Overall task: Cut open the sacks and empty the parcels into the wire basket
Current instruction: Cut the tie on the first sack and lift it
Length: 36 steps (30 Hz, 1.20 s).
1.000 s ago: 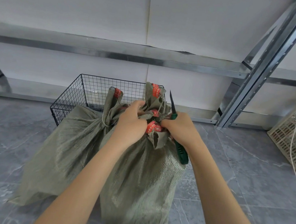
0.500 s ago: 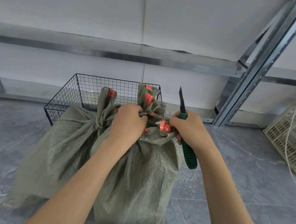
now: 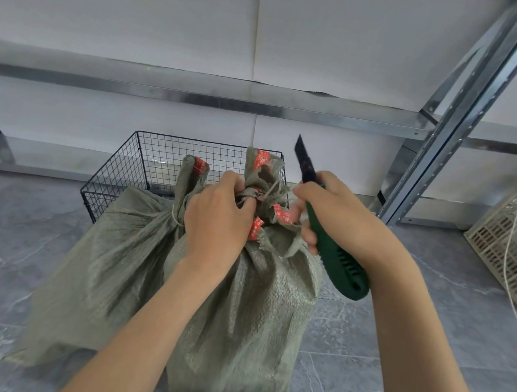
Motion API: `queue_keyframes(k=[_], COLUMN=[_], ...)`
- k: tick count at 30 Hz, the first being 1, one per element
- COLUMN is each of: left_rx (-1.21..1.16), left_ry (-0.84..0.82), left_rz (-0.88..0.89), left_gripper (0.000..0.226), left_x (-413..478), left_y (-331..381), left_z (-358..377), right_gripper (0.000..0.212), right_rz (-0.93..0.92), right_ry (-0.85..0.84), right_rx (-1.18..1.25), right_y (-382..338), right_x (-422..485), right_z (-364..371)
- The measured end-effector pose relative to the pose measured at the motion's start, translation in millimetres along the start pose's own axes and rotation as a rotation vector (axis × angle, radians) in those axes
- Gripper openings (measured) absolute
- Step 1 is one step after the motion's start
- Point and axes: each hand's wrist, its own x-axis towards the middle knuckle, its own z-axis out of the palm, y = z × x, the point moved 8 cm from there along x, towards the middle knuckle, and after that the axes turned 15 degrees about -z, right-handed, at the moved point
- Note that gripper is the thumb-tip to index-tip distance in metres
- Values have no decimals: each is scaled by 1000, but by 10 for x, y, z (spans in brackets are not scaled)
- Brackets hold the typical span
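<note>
Green woven fabric makes up two sacks on the grey tiled floor (image 3: 425, 366). The near sack (image 3: 244, 319) stands upright at the centre. The second sack (image 3: 111, 258) slumps against it at about 9 o'clock, with its tied neck upward. The left hand (image 3: 217, 220) has its fingers curled round the bunched, string-tied neck of the near sack, among strips of red-printed tape. The right hand (image 3: 343, 217), at 3 o'clock of that neck, is wrapped round the green handle of a knife (image 3: 337, 262). The knife's dark blade points up toward 11 o'clock, clear of the fabric. The black wire basket (image 3: 156, 159) sits on the floor at 12 o'clock, just behind both sacks; I cannot tell what lies in it. A pale plastic crate (image 3: 512, 259) sits far out at 3 o'clock, past a metal shelf upright (image 3: 451, 116).
</note>
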Motion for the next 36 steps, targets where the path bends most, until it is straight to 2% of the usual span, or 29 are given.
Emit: queue_keyframes(k=[4,9,15,20,28,32,36], left_rx=[-10,-74,-137,-145,-120,-160,-173], left_ry=[-8,-25,-17,-3,30,62,31], left_rz=[-23,-8,5,21,25,39,17], left_gripper=[9,10,6,6,6,10,12], left_x=[25,-4,-53,-100,-183,-210,-204], left_y=[-41,-63,-114,-122,-104,-71,-70], left_z=[-1,-7,-1,-13,-60,-88,-51], right_gripper=[10,10,12,16,10,12,12], right_rz=[8,145,242,187,58,-10,-72], right_ry=[-169,-366,-455,-352,-116,58,87], right_rx=[-38,-141,-171,-126,-72,-85,-95], right_y=[-59,125,318,386,452,382,272], right_x=[-35,-159,-286,-199,-142,-127,-125], right_z=[188,315,394,491,478,317,245])
